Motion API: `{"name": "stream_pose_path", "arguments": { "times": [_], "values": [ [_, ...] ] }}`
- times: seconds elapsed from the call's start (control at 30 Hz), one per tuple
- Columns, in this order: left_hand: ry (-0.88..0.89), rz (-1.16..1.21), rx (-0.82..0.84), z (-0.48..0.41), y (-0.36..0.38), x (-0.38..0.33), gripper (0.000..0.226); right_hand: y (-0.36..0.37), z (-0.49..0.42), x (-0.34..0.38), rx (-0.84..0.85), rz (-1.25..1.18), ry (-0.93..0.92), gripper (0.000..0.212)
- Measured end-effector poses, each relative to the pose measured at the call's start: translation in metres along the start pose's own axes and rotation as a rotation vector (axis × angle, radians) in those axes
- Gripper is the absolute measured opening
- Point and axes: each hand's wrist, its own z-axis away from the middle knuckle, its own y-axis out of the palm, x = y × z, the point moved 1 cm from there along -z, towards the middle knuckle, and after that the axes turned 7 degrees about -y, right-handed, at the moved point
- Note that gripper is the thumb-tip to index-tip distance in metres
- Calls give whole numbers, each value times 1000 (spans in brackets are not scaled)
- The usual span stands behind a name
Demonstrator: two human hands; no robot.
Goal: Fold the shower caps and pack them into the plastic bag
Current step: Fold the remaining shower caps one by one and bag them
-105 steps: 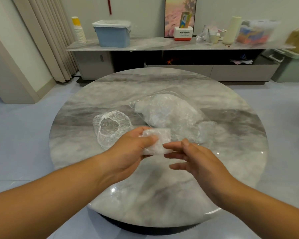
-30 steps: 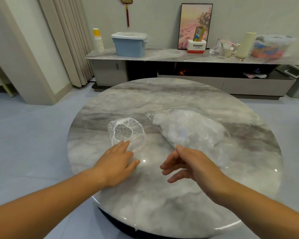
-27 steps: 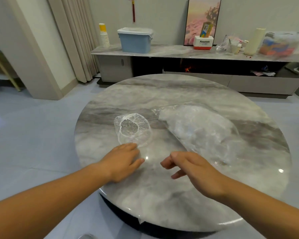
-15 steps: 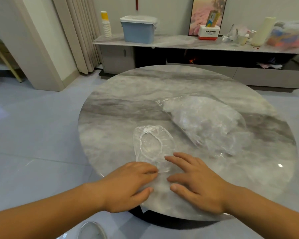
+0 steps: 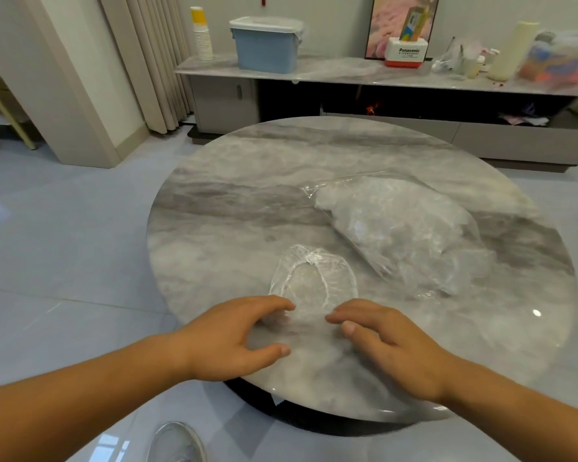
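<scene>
A clear shower cap (image 5: 314,281) with a white elastic rim lies spread on the round marble table (image 5: 247,181), close to its near edge. My left hand (image 5: 234,338) and my right hand (image 5: 387,338) rest side by side at the cap's near rim. The arched fingertips of both touch the film, and the thumbs are held apart from the fingers. Neither hand visibly pinches it. A clear plastic bag (image 5: 404,228) stuffed with folded caps lies to the right of the cap and farther back.
A low sideboard along the far wall carries a blue lidded box (image 5: 266,45), a stack of paper cups (image 5: 201,35), a Panasonic carton (image 5: 406,55) and other clutter. My shoe (image 5: 177,443) shows on the tiled floor below the table's near edge.
A folded cap I held earlier is gone from my hands. The loose cap has been drawn from the left toward the near edge, and both hands now rest on its near rim.
</scene>
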Motion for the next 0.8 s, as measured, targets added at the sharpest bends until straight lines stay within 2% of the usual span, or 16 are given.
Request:
{"name": "stream_pose_path", "arguments": {
  "times": [0.07,0.13,0.27,0.47,0.53,0.67,0.8],
  "values": [
    [-64,89,-55,-4,0,-2,57,-1,-3,-1,-64,-142,76,33],
    [-139,190,-127,-12,1,-5,42,-1,-6,-2,-90,-244,148,24],
    [-300,300,-199,-31,2,-7,18,0,-12,-6,-22,-92,166,26],
    [-470,129,-169,-52,-1,-3,32,4,-16,-12,126,185,95,32],
    [-493,79,-157,-56,0,-4,40,3,-19,-11,79,220,84,32],
    [-510,37,-128,-58,0,-7,52,-2,-42,-10,-129,164,125,32],
    [-536,68,-111,-57,-2,-9,57,-3,-76,-10,-146,134,232,20]
  ]
}}
